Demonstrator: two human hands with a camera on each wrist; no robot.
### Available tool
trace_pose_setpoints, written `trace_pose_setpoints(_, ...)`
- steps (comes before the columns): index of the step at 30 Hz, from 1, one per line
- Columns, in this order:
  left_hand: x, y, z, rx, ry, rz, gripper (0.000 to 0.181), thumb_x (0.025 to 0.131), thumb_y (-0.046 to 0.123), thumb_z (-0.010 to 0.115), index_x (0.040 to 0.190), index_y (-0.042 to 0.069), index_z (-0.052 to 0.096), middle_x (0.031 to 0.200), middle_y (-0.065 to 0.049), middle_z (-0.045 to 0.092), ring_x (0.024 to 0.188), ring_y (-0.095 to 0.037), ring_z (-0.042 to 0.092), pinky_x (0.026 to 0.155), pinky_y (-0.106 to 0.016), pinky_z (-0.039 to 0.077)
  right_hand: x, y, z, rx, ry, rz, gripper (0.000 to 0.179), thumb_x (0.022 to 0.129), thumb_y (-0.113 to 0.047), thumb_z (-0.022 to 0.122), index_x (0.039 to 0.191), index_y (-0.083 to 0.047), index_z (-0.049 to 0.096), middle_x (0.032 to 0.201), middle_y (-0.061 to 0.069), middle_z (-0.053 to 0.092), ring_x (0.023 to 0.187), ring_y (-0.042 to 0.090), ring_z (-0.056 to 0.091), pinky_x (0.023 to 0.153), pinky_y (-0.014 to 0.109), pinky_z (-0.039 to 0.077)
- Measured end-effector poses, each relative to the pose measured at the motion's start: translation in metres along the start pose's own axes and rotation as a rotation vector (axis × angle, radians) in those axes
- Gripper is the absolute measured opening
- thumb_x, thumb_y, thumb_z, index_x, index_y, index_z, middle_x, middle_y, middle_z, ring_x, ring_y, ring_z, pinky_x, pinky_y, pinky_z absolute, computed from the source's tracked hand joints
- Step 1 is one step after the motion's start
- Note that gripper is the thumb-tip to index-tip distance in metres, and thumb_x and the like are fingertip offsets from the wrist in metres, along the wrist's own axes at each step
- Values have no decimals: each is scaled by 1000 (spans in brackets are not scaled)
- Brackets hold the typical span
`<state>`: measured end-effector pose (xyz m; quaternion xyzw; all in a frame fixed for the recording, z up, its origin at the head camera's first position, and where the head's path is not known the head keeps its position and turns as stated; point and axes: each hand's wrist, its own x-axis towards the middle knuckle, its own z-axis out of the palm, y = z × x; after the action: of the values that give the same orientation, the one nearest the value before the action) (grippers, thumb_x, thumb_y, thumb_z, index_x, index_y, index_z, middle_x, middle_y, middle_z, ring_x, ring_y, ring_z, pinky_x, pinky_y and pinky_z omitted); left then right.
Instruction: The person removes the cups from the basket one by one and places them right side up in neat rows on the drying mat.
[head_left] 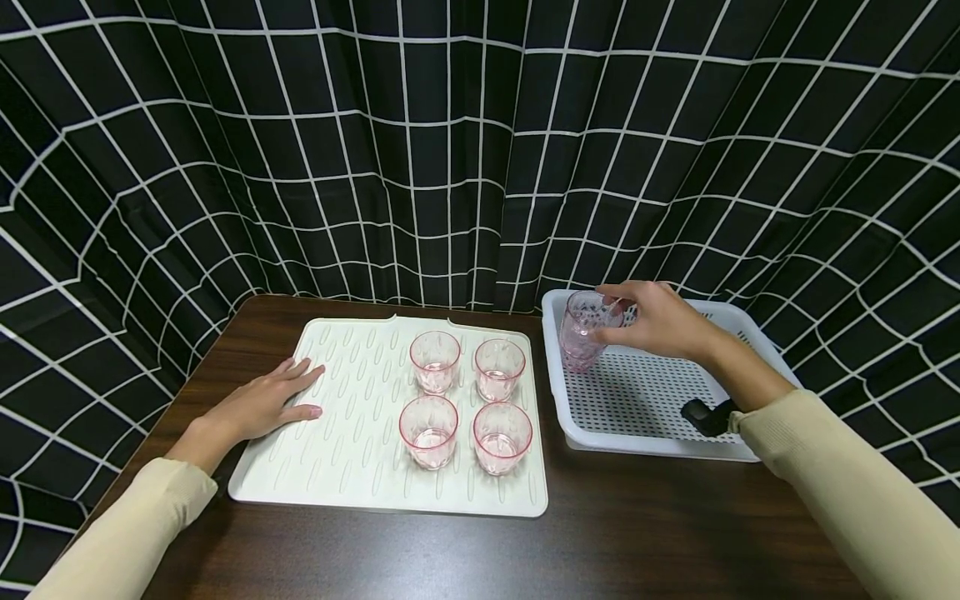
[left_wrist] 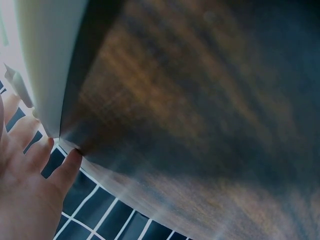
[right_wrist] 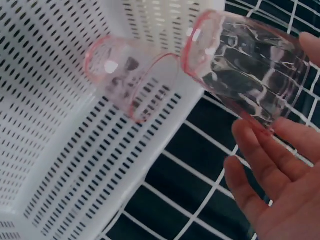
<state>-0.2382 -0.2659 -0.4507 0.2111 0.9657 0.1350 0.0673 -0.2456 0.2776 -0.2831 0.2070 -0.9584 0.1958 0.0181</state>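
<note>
Over the left end of a white perforated basket (head_left: pixel 652 442), my right hand (head_left: pixel 656 321) grips a clear pink-tinted drinking glass (right_wrist: pixel 250 65) between thumb and fingers. The right wrist view shows it tilted, with its pink end toward the basket. A second pink glass (right_wrist: pixel 127 75) lies inside the basket by its side wall; in the head view the held glass overlaps it. My left hand (head_left: pixel 266 400) lies with fingers spread on the left edge of a white ridged tray (head_left: pixel 337 433). On the tray's right half stand several pink-rimmed glasses (head_left: pixel 433 362), upright in two rows.
The tray and basket sit side by side on a dark wooden table (head_left: pixel 600 533), a narrow strip of wood between them. A black curtain with a white grid (head_left: pixel 420 167) hangs close behind and around the table. A black strap (head_left: pixel 708 417) is on my right wrist.
</note>
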Motion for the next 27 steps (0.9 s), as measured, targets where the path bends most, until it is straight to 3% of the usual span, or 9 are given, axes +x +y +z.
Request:
trace_pose_setpoints(5, 0, 0, 0, -4, -2, -3, 82, 92, 60, 59, 152, 8, 40, 157, -27, 29, 144, -52, 21, 103, -74, 28, 5, -12, 3, 20, 51, -16, 70, 82, -33, 83, 134, 7, 58, 117, 22, 68, 97, 29, 64, 71, 37, 57)
trace_pose_setpoints(14, 1, 0, 1, -2, -4, -4, 82, 92, 60, 59, 153, 8, 39, 157, -27, 29, 144, -51, 21, 103, -74, 27, 15, -36, 14, 47, 61, -74, 75, 80, -38, 84, 136, 4, 57, 115, 18, 68, 98, 27, 64, 73, 37, 57)
trace_pose_setpoints(27, 0, 1, 0, -6, -6, -8, 82, 92, 60, 60, 152, 8, 40, 157, -27, 29, 144, -52, 21, 103, -74, 28, 26, -96, 44, 77, 48, -222, 76, 79, -43, 83, 137, -1, 58, 108, 8, 65, 86, 20, 58, 69, 32, 53)
